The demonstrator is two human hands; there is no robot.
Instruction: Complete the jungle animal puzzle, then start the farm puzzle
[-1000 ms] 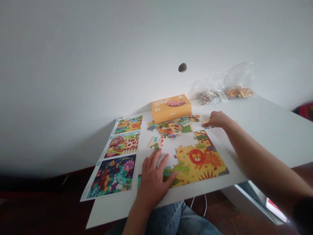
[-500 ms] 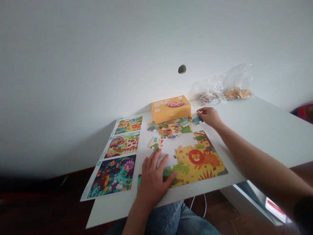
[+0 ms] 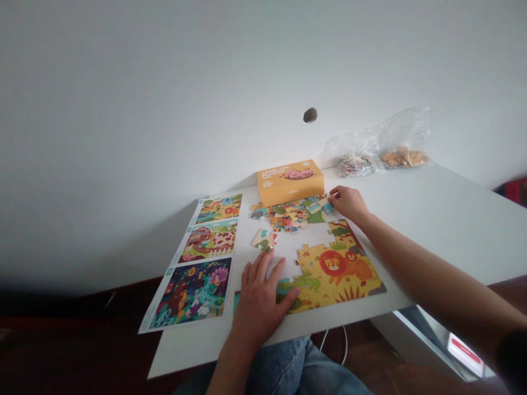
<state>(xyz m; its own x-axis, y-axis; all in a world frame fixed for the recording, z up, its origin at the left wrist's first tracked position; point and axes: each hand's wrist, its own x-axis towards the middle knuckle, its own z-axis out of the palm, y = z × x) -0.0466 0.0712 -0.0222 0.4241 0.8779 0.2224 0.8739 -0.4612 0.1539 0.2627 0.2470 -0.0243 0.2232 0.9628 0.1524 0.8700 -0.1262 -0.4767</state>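
My left hand [image 3: 261, 293] lies flat with its fingers spread over the left part of a partly joined jigsaw puzzle [image 3: 341, 269] that shows two lions and a crocodile. Just beyond its fingertips is a loose puzzle piece [image 3: 264, 240], cream and green with a bit of red. At the right end of a heap of loose pieces [image 3: 288, 216], my right hand [image 3: 349, 204] pinches a bluish puzzle piece [image 3: 326, 205]. Its fingertips hide part of that piece, which is close to or touching the others there.
An orange puzzle box [image 3: 290, 184] stands behind the heap, against the wall. On the left lies a sheet with three printed pictures [image 3: 209, 238]. Clear plastic bags of pieces [image 3: 382, 156] sit at the back right. The white table's [image 3: 197, 351] front edge is close to my lap.
My right hand has moved slightly down and left with the piece, closer onto the heap. My left hand stays where it was on the puzzle. The view has shifted slightly.
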